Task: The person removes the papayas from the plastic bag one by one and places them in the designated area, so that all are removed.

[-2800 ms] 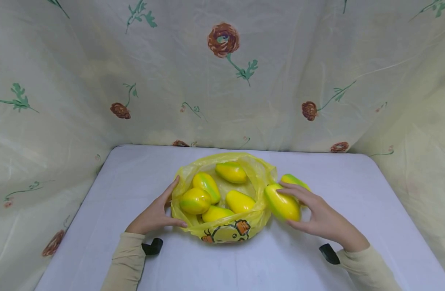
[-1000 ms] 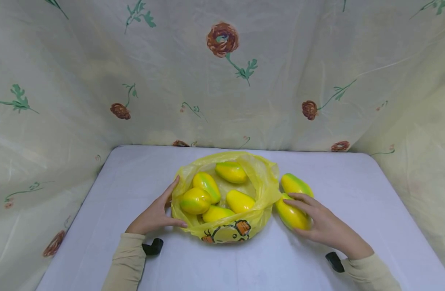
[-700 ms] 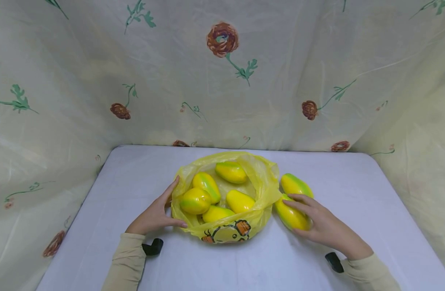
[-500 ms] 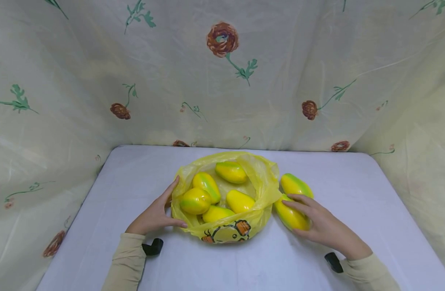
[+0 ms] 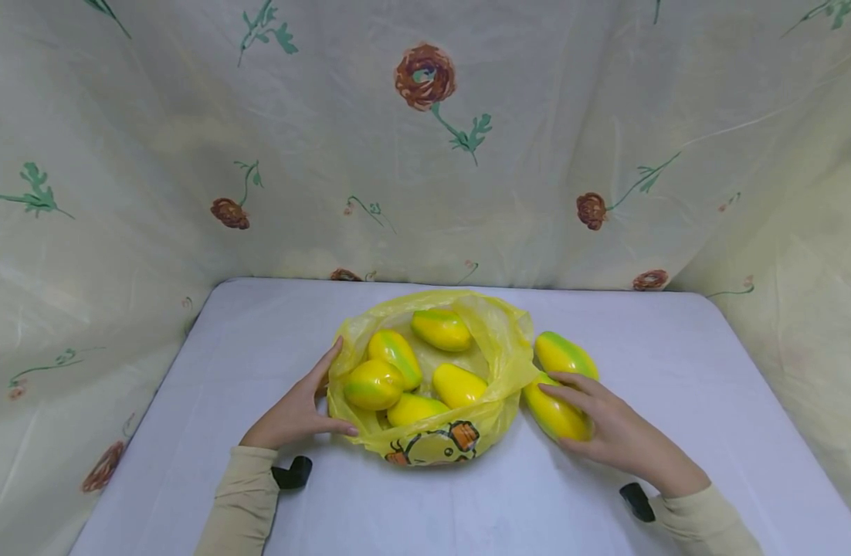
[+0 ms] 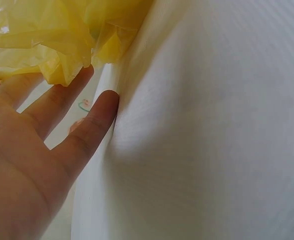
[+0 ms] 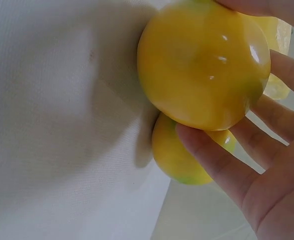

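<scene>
A yellow plastic bag (image 5: 509, 340) with a cartoon face on its front stands with its mouth wide, several yellow-green mangoes (image 5: 373, 384) inside. My left hand (image 5: 296, 405) rests against the bag's left side, thumb near the front rim and fingers spread. The left wrist view shows its fingertips touching the crinkled plastic (image 6: 42, 40). To the right of the bag, my right hand (image 5: 623, 432) grips a mango (image 5: 554, 413) lying on the table, fingers and thumb around it. A second loose mango (image 5: 564, 355) lies just behind that one; both lie close to the bag's rim.
The table wears a white cloth (image 5: 425, 510). A pale floral curtain (image 5: 314, 139) hangs behind it and along both sides. Near each sleeve's cuff is a black wrist device (image 5: 291, 472).
Since the earliest frame, my right hand has moved the mango right and slightly toward me, away from the bag, whose right rim now flares outward. Over the last second almost nothing moves.
</scene>
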`<state>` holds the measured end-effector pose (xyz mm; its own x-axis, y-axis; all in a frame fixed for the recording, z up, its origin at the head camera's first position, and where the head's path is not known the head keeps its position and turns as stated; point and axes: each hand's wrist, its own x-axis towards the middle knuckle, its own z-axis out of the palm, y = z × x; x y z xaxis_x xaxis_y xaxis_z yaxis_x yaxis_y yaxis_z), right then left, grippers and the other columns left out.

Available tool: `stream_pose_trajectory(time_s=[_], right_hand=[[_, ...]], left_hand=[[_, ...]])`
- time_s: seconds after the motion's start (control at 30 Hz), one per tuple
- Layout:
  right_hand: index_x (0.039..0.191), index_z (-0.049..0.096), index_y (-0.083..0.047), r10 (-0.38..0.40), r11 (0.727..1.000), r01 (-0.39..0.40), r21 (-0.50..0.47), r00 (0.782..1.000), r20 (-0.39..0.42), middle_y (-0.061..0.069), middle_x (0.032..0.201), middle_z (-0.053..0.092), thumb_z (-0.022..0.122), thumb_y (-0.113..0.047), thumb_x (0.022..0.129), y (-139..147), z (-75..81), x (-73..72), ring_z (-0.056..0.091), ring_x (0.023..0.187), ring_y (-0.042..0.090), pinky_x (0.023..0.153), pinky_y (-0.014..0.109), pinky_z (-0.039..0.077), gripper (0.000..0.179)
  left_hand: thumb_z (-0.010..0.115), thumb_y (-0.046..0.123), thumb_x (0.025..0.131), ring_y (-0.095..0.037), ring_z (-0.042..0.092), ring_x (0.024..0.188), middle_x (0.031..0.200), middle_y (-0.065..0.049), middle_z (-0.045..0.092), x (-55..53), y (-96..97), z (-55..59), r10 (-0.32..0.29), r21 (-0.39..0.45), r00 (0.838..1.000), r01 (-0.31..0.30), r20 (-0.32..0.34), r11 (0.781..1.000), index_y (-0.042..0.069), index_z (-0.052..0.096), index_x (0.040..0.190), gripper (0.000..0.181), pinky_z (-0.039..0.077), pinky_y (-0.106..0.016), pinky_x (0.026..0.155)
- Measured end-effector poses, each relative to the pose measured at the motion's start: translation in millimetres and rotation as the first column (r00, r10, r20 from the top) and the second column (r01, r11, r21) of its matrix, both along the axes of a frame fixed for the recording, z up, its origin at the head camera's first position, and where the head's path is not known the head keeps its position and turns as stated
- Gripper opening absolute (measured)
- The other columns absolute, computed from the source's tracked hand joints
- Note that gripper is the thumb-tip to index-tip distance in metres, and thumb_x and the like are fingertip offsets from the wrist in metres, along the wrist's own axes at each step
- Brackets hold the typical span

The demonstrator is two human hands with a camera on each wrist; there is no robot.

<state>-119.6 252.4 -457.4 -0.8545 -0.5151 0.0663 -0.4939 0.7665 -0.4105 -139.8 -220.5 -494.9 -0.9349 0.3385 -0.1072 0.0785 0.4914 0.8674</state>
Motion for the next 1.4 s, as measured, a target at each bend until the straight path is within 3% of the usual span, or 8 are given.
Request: stream_pose_trajectory(time_s=[0.63,1.4], right_hand=[[0.142,0.064,-0.016,-0.046,0.997,0.047,0.064,0.999,-0.011,0.017,0.152,0.053,0.09,-0.021,0.079,-1.3,-0.3,-1.5,0.054,0.135,0.042,0.107,0.064,0.05,0.068],[0.139,0.066,-0.016,-0.034,0.999,0.034,0.026,0.999,-0.029,0.013,0.151,0.054,0.091,-0.02,0.078,-0.6,-1.4,-1.6,0.053,0.136,0.04,0.108,0.063,0.05,0.066]], left_hand=[[0.097,0.041,0.068,-0.038,0.014,0.161,0.176,-0.004,0.004,0.4,-1.2,0.2,0.005,-0.002,1.0,-0.005,0.01,1.0,0.034,0.001,0.167,0.138,0.021,-0.064,0.128],[0.097,0.039,0.068,-0.038,0.014,0.161,0.176,-0.005,0.005,0.4,-1.0,0.8,0.006,0.006,1.0,-0.006,0.011,1.0,0.034,0.003,0.167,0.137,0.02,-0.065,0.128]])
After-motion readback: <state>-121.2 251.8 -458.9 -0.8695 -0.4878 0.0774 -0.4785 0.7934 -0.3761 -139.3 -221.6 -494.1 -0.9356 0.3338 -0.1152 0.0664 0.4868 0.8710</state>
